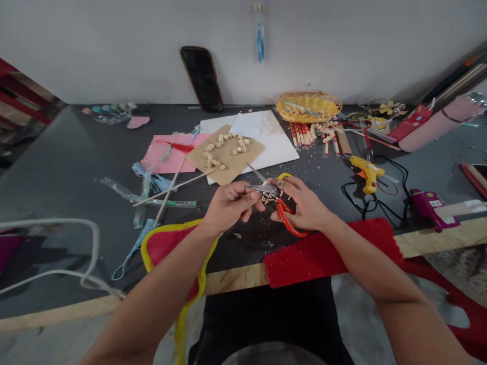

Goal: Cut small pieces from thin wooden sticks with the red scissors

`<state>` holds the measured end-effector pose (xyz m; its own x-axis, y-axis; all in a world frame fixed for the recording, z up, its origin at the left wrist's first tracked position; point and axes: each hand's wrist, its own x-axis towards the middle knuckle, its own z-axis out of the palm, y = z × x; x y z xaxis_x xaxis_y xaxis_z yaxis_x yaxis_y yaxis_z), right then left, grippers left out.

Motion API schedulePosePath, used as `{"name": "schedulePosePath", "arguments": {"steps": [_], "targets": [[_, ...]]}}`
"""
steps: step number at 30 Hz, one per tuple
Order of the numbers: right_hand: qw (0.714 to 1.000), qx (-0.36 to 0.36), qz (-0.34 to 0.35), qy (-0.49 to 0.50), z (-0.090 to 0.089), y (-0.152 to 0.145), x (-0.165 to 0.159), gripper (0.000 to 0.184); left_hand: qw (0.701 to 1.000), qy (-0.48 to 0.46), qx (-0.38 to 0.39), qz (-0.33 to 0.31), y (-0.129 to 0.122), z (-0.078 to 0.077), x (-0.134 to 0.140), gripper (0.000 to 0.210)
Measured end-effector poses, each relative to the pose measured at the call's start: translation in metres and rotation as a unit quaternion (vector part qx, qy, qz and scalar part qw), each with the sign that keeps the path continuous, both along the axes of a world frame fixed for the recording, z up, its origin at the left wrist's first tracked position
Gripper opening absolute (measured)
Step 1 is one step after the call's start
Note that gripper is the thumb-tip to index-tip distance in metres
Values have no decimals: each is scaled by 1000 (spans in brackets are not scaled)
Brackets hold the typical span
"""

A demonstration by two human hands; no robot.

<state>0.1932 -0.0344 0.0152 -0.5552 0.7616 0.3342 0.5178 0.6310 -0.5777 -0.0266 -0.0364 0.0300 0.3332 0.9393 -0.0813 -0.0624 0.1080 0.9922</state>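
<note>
Over the dark tabletop (72, 172), scissors (280, 206) with parted blades

Two sticks (172, 188) lie crossed near a pink sheet (151, 153), and a phone (202, 78) leans against the wall (125, 50). A brown card (230, 171) bears pale clusters (209, 148). Nearer, the left hand (231, 206) has its fingers bunched at one blade's tip; I cannot tell whether they pinch anything. Small pale bits (268, 197) lie beneath the scissors. The right hand (306, 204) is curled around the handles. Farther right come a yellow basket (337, 108), a glue gun (367, 174) and a pink bottle (437, 125).
</note>
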Motion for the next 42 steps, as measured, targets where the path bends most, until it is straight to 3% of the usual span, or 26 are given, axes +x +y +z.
{"name": "schedulePosePath", "arguments": {"steps": [10,15,24,42], "targets": [[998,-28,35,34,2,-1,-1,68,1000,1,-13,-9,1,-3,-2,34],[999,-34,2,-3,7,-5,-3,60,1000,1,-10,7,1,-4,-2,34],[997,-72,6,34,9,-9,-7,27,999,26,23,27,-3,4,0,32],[983,-167,13,78,19,-12,-5,33,999,19,40,25,-4,4,1,30]]}}
